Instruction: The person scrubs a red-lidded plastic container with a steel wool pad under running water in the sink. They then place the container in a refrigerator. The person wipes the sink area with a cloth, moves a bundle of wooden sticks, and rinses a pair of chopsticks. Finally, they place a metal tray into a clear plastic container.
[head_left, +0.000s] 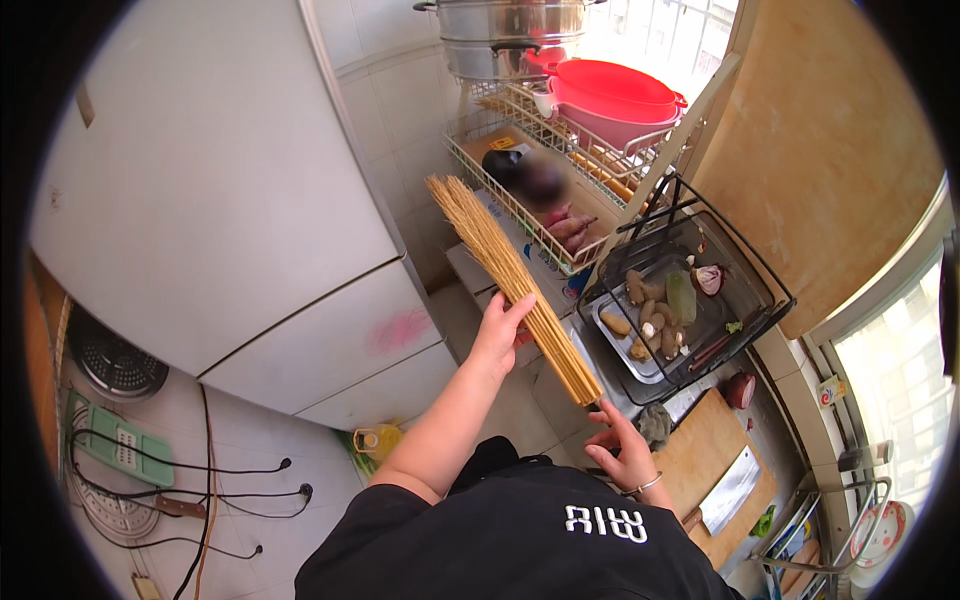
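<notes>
My left hand (501, 334) grips a long bundle of straw-coloured stalks (517, 285) near its middle. The frayed, brushy end points up and left, and the evenly cut end points down towards my right hand. My right hand (621, 446) is beside that cut end with fingers apart, a fingertip at or very near the stalks; contact is not certain. Below it to the right, a cleaver (729, 491) lies on a wooden cutting board (682, 454). A dark grey cloth (654, 426) lies beside the board.
A black wire rack (780, 304) holds ginger and a cut onion; a whole red onion (741, 390) lies near the board. Beyond are a wire basket (510, 206) with sweet potatoes, a steel steamer (514, 37) and a red colander (619, 90). A white refrigerator (225, 187) stands left, near hanging black cables (202, 480).
</notes>
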